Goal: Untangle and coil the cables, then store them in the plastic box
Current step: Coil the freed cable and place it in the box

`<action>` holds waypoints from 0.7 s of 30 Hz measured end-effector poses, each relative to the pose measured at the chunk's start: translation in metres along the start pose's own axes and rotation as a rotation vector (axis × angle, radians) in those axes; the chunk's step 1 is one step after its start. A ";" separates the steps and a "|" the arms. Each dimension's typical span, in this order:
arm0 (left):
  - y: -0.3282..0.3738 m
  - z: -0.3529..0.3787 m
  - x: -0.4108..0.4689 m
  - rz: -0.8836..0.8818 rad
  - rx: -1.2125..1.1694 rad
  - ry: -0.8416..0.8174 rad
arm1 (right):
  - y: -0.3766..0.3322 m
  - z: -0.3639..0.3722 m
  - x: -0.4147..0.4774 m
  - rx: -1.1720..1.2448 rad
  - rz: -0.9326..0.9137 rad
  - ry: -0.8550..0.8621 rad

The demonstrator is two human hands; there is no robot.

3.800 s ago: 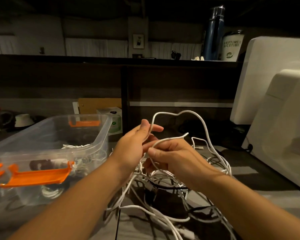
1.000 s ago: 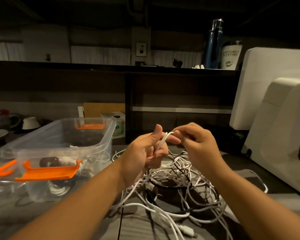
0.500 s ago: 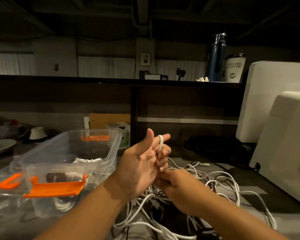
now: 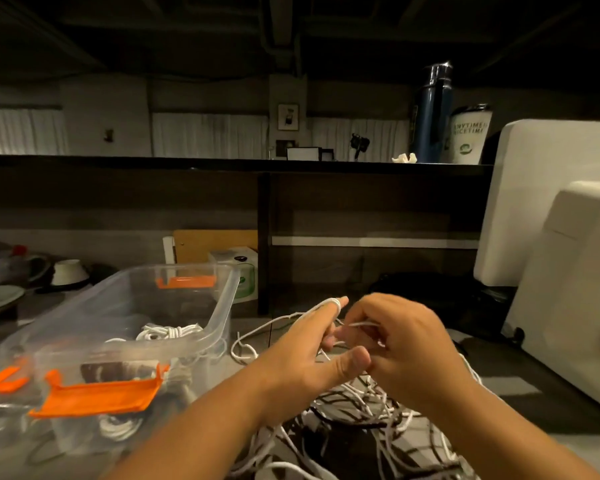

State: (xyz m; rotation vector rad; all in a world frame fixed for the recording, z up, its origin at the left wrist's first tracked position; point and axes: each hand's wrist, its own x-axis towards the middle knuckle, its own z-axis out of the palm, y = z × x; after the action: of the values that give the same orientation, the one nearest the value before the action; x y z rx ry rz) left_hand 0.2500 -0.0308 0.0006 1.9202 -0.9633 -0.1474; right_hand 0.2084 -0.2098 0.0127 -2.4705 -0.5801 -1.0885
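Observation:
A tangle of white cables (image 4: 361,417) lies on the table in front of me, with a black cable mixed in. My left hand (image 4: 305,355) is held flat with its fingers straight, and a white cable (image 4: 328,304) is looped over the fingertips. My right hand (image 4: 399,348) pinches the same cable just beside those fingertips. The clear plastic box (image 4: 222,306) with orange latches stands at the left. A coiled white cable (image 4: 168,332) lies inside it.
A large white appliance (image 4: 565,258) fills the right side. Behind the box are a small white carton (image 4: 239,271) and a brown board. Bowls and plates stand at the far left. A blue bottle (image 4: 432,112) and a cup sit on the dark shelf above.
My right hand has risen from below the left palm to beside its fingertips, carrying the cable round. The left hand has tipped from upright to flat. The view has dropped a little.

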 end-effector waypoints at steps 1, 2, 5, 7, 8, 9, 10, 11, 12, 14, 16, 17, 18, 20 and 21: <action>0.001 0.000 0.000 0.009 -0.004 -0.008 | 0.003 -0.001 0.001 -0.014 -0.023 0.034; 0.003 0.002 0.000 0.018 -0.011 -0.022 | 0.007 -0.001 0.001 -0.020 -0.048 0.067; 0.009 0.001 0.000 0.051 -0.041 -0.018 | 0.014 0.000 0.002 0.002 -0.115 0.158; 0.015 -0.002 -0.003 0.038 -0.078 0.027 | 0.015 -0.003 0.004 0.091 -0.097 0.219; 0.016 -0.002 -0.003 0.027 -0.098 0.039 | 0.016 -0.005 0.005 0.131 -0.087 0.241; 0.016 -0.003 -0.005 0.016 -0.113 0.037 | 0.016 -0.005 0.006 0.146 -0.085 0.248; 0.016 -0.003 -0.006 0.006 -0.127 0.021 | 0.016 -0.005 0.006 0.149 -0.091 0.250; 0.016 -0.003 -0.007 -0.001 -0.140 -0.001 | 0.015 -0.006 0.005 0.154 -0.093 0.252; 0.018 -0.002 -0.007 -0.001 -0.159 -0.020 | 0.014 -0.006 0.006 0.178 -0.093 0.259; 0.021 -0.001 -0.005 -0.015 -0.220 -0.054 | 0.010 -0.008 0.005 0.260 -0.085 0.265; 0.021 0.000 0.000 -0.014 -0.324 -0.078 | 0.008 -0.007 0.006 0.330 -0.047 0.250; 0.022 0.000 0.000 -0.016 -0.392 -0.083 | 0.010 -0.005 0.005 0.369 0.000 0.232; 0.022 -0.001 0.000 -0.013 -0.460 -0.076 | 0.012 -0.002 0.005 0.433 0.073 0.200; 0.019 -0.001 -0.001 0.011 -0.562 -0.073 | 0.014 0.003 0.004 0.593 0.223 0.113; 0.019 -0.001 -0.003 0.017 -0.608 -0.080 | 0.014 0.004 0.004 0.664 0.271 0.077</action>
State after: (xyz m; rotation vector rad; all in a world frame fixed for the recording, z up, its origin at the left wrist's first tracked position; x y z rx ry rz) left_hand 0.2376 -0.0327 0.0156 1.3531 -0.8620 -0.4560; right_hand 0.2205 -0.2188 0.0104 -1.8537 -0.4682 -0.7265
